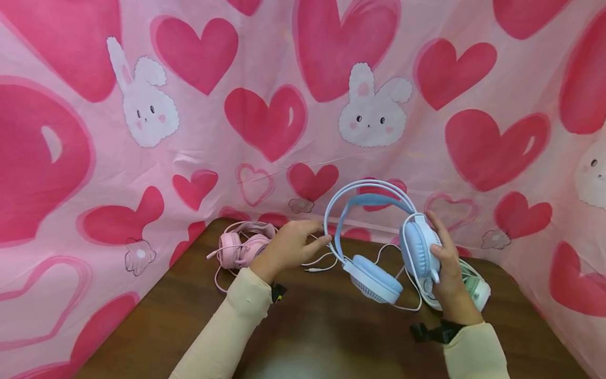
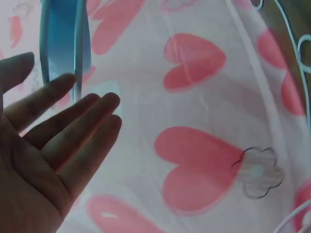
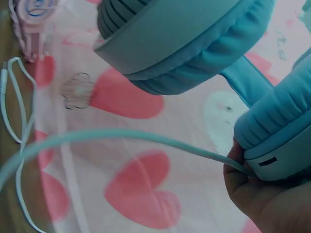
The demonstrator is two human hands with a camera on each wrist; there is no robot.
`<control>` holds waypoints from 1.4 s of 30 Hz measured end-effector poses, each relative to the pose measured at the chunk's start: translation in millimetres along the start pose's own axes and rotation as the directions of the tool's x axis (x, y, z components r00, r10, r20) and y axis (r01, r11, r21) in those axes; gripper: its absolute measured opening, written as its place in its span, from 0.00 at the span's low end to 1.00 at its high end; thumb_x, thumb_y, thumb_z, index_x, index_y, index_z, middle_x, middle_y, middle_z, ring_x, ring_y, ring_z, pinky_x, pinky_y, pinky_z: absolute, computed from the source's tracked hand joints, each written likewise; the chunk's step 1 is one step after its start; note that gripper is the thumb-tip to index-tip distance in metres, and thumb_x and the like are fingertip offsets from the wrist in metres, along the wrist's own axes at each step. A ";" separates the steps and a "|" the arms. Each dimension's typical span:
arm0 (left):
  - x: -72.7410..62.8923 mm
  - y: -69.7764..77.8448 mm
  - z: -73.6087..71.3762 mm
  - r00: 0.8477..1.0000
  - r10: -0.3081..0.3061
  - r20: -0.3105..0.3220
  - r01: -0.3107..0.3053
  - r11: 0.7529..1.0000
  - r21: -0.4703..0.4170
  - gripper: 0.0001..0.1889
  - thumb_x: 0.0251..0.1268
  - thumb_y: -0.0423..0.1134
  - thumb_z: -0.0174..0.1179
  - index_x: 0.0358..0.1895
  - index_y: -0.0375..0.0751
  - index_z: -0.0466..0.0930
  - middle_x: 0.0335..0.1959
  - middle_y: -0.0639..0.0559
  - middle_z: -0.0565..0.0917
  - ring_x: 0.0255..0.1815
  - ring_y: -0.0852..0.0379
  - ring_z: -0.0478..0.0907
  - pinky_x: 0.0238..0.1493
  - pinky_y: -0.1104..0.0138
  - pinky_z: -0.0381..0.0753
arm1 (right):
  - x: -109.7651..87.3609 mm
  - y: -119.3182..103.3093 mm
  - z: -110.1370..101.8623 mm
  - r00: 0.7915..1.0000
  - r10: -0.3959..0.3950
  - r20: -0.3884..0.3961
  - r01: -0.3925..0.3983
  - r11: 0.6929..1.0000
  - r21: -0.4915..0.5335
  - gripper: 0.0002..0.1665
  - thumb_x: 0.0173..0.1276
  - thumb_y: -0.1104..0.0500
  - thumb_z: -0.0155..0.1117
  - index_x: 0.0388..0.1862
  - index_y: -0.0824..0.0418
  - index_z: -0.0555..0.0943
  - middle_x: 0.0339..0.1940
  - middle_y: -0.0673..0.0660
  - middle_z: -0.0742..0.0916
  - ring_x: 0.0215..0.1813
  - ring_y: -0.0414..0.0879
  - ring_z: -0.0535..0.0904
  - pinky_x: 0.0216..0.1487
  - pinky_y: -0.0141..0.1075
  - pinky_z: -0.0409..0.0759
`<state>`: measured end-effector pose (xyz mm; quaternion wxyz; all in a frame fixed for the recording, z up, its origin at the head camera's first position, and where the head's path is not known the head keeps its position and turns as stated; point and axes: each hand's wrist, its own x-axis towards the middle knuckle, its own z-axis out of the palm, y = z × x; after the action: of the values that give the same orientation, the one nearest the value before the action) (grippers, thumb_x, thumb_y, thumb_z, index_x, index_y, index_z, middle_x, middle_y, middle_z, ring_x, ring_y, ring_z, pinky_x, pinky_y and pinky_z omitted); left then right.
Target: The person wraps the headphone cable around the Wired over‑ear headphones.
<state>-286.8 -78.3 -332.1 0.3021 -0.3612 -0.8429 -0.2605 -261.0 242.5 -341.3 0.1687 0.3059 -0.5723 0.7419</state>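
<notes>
Pale blue headphones (image 1: pixel 371 280) are held up over the table, their headband (image 1: pixel 368 200) arched at the top. My right hand (image 1: pixel 448 268) grips the right-hand ear cup (image 1: pixel 418 247), thumb on its outer side. In the right wrist view that ear cup (image 3: pixel 279 119) sits in the fingers, with the cable (image 3: pixel 121 134) running out beside them. At the headband's left side is my left hand (image 1: pixel 294 245), fingertips right by the band. The left wrist view shows its fingers (image 2: pixel 87 131) extended and spread, overlapping the lower end of the band (image 2: pixel 65 39).
Pink headphones (image 1: pixel 232 251) lie at the table's back left. A white and green headset (image 1: pixel 480 292) lies on the right, partly behind my right wrist. A white cable with a plug (image 1: pixel 314 269) trails across the brown table (image 1: pixel 303 331). Heart-patterned cloth (image 1: pixel 279 63) hangs behind.
</notes>
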 end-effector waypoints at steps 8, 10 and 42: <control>-11.5 18.4 -6.1 0.944 0.307 -0.120 -0.245 0.897 0.368 0.19 0.57 0.36 0.66 0.54 0.43 0.82 0.55 0.43 0.81 0.60 0.49 0.76 0.61 0.58 0.72 | -3.6 -15.9 -23.4 0.992 0.030 0.124 -0.028 0.999 -0.017 0.34 0.66 0.62 0.36 0.73 0.56 0.64 0.57 0.56 0.72 0.51 0.48 0.69 0.43 0.32 0.78; -12.4 22.9 -2.7 0.935 0.350 -0.053 -0.300 0.863 0.406 0.25 0.55 0.35 0.68 0.60 0.47 0.79 0.62 0.41 0.75 0.67 0.46 0.68 0.67 0.54 0.64 | -4.3 -20.3 -27.8 0.987 0.050 0.153 -0.043 0.998 -0.050 0.34 0.67 0.62 0.36 0.73 0.56 0.65 0.55 0.57 0.73 0.49 0.48 0.70 0.41 0.33 0.78; -20.3 78.4 31.9 0.716 0.665 0.215 -0.680 0.592 0.432 0.09 0.63 0.33 0.59 0.32 0.55 0.81 0.36 0.63 0.85 0.56 0.57 0.78 0.72 0.54 0.52 | -18.6 -46.7 -76.7 0.820 0.191 0.540 -0.085 0.973 -0.215 0.36 0.71 0.57 0.34 0.77 0.68 0.49 0.67 0.61 0.71 0.59 0.51 0.72 0.49 0.42 0.79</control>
<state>-225.7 -19.3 -350.8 0.4447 -0.5686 -0.6853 0.0966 -239.0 330.9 -330.6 -0.0323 0.4496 -0.6824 0.5755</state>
